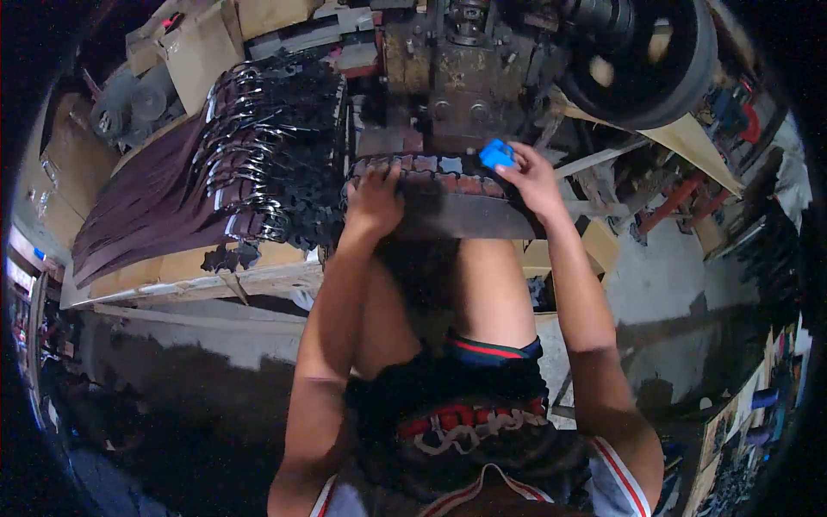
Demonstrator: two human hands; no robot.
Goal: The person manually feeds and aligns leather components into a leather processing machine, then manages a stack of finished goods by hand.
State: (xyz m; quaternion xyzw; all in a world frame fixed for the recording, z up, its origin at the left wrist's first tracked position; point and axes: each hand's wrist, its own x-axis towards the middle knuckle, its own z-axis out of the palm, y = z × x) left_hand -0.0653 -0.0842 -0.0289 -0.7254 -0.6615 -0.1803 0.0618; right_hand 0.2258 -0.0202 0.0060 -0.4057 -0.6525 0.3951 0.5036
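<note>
My right hand [536,183] pinches a small blue block-like piece [497,155] between thumb and fingers, above the right end of a dark flat sheet [461,221]. Its exact kind I cannot make out. Along the far edge of that sheet runs a row of scalloped cut-outs [469,184], with reddish and grey surface showing through. My left hand [376,205] lies on the left end of the sheet, palm down, fingers stretched out over the scalloped edge. Behind the sheet stands a heavy, worn machine [469,73].
To the left, a bench [207,280] bears a large pile of dark strips [146,202] and shiny curved metal pieces [245,146]. A big dark wheel [650,65] hangs at upper right. Cardboard boxes [202,60] stand at the back left. Red metal parts [672,202] lie at right.
</note>
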